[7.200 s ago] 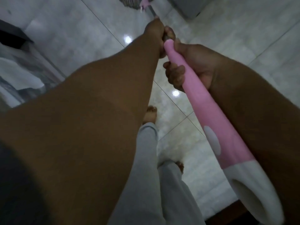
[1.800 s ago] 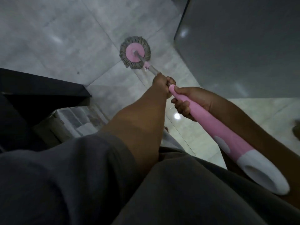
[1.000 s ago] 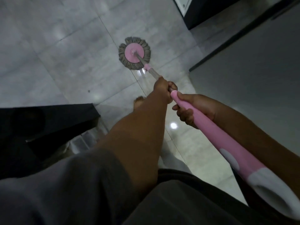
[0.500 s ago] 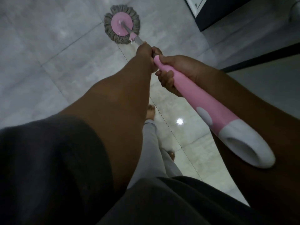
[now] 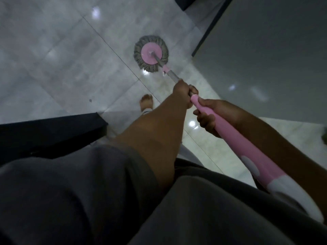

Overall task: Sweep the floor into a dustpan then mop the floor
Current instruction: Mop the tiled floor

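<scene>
Grey marble floor (image 5: pixel 62 68), mopping step in hand, with both my hands clenched on the mop.

At far left a dark furniture edge (image 5: pixel 53 131) juts in, and I cannot tell what it is. A small speck (image 5: pixel 90 100) lies on the tile beyond it, then comes my bare foot (image 5: pixel 146 103). The mop head (image 5: pixel 151 53) sits flat on the tile ahead, just beside a grout line. My left hand (image 5: pixel 182 92) wraps the metal shaft (image 5: pixel 172 75) and my right hand (image 5: pixel 212 114) curls round the pink handle (image 5: pixel 238 144). I judge the sweeping done, though no dustpan shows. Next I should draw the head leftward over the speck, keeping it flat and clear of my toes. My dark clothing hides the near floor, the handle's white end (image 5: pixel 297 197) is cropped, and the dim light hides which tiles are wet.
</scene>
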Action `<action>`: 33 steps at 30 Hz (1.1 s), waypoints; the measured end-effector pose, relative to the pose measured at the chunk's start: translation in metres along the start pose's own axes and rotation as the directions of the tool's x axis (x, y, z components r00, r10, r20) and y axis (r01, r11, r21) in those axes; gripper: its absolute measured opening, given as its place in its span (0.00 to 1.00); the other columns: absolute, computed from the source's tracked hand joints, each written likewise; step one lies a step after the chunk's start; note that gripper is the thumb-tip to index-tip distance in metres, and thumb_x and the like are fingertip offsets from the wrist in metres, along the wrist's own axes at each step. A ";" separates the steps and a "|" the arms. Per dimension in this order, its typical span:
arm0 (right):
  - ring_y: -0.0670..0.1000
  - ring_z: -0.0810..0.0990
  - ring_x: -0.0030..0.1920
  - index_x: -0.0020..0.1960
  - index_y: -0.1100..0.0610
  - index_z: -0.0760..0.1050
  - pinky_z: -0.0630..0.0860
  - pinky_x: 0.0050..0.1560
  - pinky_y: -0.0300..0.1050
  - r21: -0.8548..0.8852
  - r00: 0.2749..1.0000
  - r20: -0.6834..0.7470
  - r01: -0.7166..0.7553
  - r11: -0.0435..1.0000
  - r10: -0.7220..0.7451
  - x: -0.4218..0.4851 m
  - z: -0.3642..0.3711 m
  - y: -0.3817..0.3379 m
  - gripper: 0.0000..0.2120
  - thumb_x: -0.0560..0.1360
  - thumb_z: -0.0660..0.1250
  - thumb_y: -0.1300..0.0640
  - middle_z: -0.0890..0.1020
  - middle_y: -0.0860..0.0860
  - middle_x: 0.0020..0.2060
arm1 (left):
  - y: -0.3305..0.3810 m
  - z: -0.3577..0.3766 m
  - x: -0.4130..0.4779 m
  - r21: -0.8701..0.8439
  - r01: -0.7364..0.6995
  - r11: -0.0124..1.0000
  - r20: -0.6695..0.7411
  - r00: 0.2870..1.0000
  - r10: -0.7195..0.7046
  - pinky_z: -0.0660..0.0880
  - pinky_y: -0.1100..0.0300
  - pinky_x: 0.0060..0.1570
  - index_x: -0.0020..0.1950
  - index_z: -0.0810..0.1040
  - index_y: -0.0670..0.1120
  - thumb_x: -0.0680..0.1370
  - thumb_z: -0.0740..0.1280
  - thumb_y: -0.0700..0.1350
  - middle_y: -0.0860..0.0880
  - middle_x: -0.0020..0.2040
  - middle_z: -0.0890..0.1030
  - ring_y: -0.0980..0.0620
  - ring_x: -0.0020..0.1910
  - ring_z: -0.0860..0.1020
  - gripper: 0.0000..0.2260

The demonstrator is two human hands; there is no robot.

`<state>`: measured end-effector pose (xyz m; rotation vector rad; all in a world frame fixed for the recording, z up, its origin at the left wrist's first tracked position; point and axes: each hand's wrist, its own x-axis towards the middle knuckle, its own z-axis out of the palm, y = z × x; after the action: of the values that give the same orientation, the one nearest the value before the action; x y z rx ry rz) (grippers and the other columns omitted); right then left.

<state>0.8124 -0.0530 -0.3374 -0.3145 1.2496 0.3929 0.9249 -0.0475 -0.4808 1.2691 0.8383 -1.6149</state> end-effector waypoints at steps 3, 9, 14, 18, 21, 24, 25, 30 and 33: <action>0.42 0.68 0.20 0.45 0.60 0.72 0.67 0.18 0.34 0.049 1.000 0.001 -0.019 0.999 0.019 -0.009 -0.021 0.039 0.18 0.79 0.63 0.44 0.71 0.48 0.27 | -0.044 -0.005 -0.006 0.034 0.042 0.999 0.002 0.999 -0.042 0.58 0.72 0.18 0.36 0.65 0.46 0.84 0.55 0.54 0.52 0.25 0.65 0.57 0.15 0.63 0.19; 0.43 0.67 0.19 0.44 0.61 0.72 0.66 0.17 0.34 -0.020 0.999 -0.019 -0.027 0.999 0.026 -0.003 -0.013 0.030 0.20 0.79 0.63 0.43 0.69 0.49 0.27 | -0.035 -0.007 -0.007 0.031 -0.009 0.999 -0.016 1.000 0.009 0.61 0.74 0.19 0.37 0.65 0.45 0.85 0.54 0.53 0.51 0.20 0.65 0.56 0.14 0.64 0.19; 0.43 0.67 0.19 0.44 0.61 0.71 0.66 0.19 0.34 -0.144 0.999 -0.053 -0.020 0.989 0.012 0.014 0.016 -0.036 0.21 0.78 0.63 0.41 0.67 0.50 0.30 | 0.034 0.004 0.006 -0.017 -0.042 0.999 0.012 0.999 0.042 0.62 0.72 0.21 0.40 0.66 0.44 0.85 0.54 0.52 0.51 0.22 0.65 0.57 0.16 0.65 0.17; 0.43 0.67 0.20 0.44 0.60 0.72 0.67 0.20 0.33 -0.181 0.999 -0.027 -0.027 0.983 0.023 0.046 0.068 -0.115 0.21 0.78 0.62 0.40 0.68 0.49 0.30 | 0.133 0.007 0.020 -0.064 -0.093 0.994 0.023 0.995 0.094 0.63 0.72 0.19 0.40 0.66 0.43 0.85 0.53 0.54 0.50 0.23 0.67 0.56 0.15 0.65 0.19; 0.42 0.67 0.20 0.44 0.60 0.72 0.68 0.20 0.32 -0.143 1.000 0.000 -0.014 0.990 0.014 0.073 0.110 -0.185 0.20 0.78 0.63 0.41 0.69 0.48 0.30 | 0.220 0.013 0.031 -0.096 -0.132 0.987 0.012 0.991 0.134 0.63 0.71 0.17 0.42 0.65 0.44 0.85 0.53 0.53 0.50 0.29 0.64 0.56 0.16 0.64 0.17; 0.42 0.68 0.20 0.44 0.60 0.71 0.68 0.20 0.32 -0.089 0.999 0.044 0.012 0.996 -0.008 0.099 0.149 -0.242 0.18 0.79 0.62 0.44 0.69 0.47 0.29 | 0.298 0.018 0.042 -0.075 -0.161 0.984 -0.009 0.987 0.161 0.62 0.71 0.18 0.41 0.64 0.44 0.85 0.51 0.53 0.50 0.27 0.65 0.56 0.16 0.64 0.18; 0.42 0.68 0.18 0.43 0.60 0.70 0.67 0.20 0.30 -0.046 0.998 0.049 0.029 0.999 -0.026 0.108 0.162 -0.255 0.16 0.82 0.60 0.48 0.70 0.46 0.27 | 0.320 0.019 0.046 -0.072 -0.162 0.984 -0.006 0.987 0.162 0.62 0.71 0.17 0.39 0.64 0.45 0.85 0.51 0.53 0.50 0.26 0.65 0.56 0.16 0.64 0.19; 0.43 0.68 0.18 0.38 0.58 0.68 0.67 0.17 0.35 -0.077 0.994 0.100 0.040 0.996 -0.032 0.136 0.191 -0.306 0.21 0.82 0.57 0.44 0.68 0.47 0.25 | 0.381 0.021 0.058 -0.130 -0.173 0.976 0.018 0.984 0.177 0.62 0.69 0.17 0.39 0.64 0.44 0.85 0.50 0.55 0.51 0.24 0.65 0.56 0.20 0.65 0.20; 0.43 0.69 0.19 0.39 0.59 0.71 0.70 0.19 0.35 -0.038 0.990 0.141 0.010 0.999 -0.005 0.130 0.187 -0.307 0.21 0.80 0.60 0.43 0.69 0.47 0.27 | 0.380 0.020 0.059 -0.188 -0.163 0.969 0.035 0.984 0.172 0.64 0.70 0.18 0.41 0.66 0.43 0.85 0.52 0.54 0.50 0.25 0.67 0.56 0.24 0.67 0.19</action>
<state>1.1455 -0.2297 -0.4030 -0.3185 1.1029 0.4256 1.2650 -0.2212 -0.5276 1.1324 0.8068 -1.3961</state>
